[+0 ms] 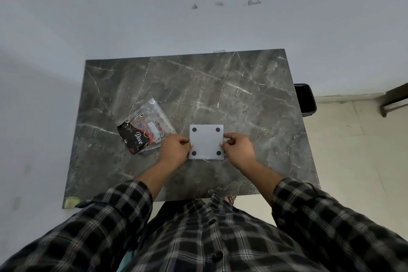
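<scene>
Black-and-grey checked shirt [194, 236], dark buttons [217, 255], sleeves [123, 203] ending mid-forearm

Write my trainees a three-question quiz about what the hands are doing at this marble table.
1. True or false: only one hand grips the grey square plate.
2. Where does the printed packet lie? A) left of the plate B) right of it C) on top of it
3. How many black round pads does the plate show?
Key: 1 false, the left hand and the right hand each pinch an edge; 2 A; 3 four.
</scene>
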